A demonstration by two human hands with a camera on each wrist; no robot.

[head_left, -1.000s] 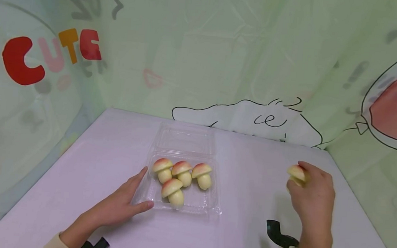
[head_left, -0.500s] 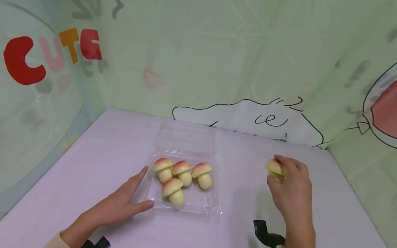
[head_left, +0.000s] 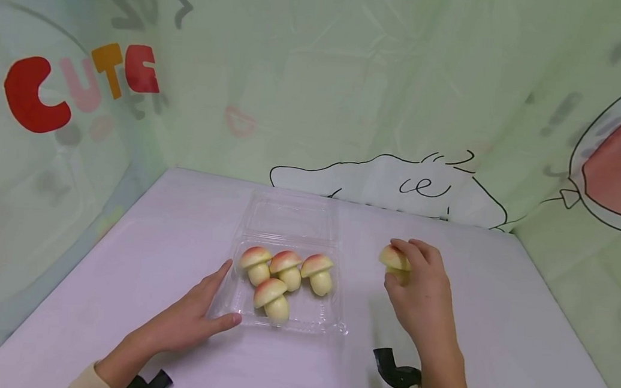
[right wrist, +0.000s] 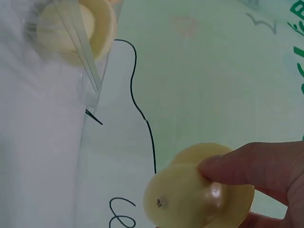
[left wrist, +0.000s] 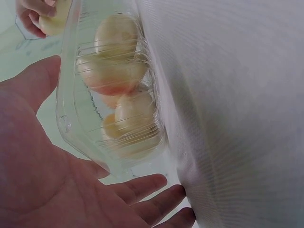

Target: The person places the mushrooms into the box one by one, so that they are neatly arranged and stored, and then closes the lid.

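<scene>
The mushroom-shaped bun (head_left: 394,261) sits in your right hand (head_left: 422,298), pinched between curled fingertips (right wrist: 247,166) and thumb, held above the table (head_left: 139,248) just right of the clear plastic clamshell box (head_left: 334,316). That box lies open, lid flat behind it, with four more mushroom buns (head_left: 283,279) standing inside. Your left hand (head_left: 185,323) rests flat on the table, its grip released, straight fingers touching the box's left and front edges. A green cartoon-print cloth (head_left: 350,88) hangs behind.

Bright, even light, soft shadows; head view bends at edges; wrist views blurred.
</scene>
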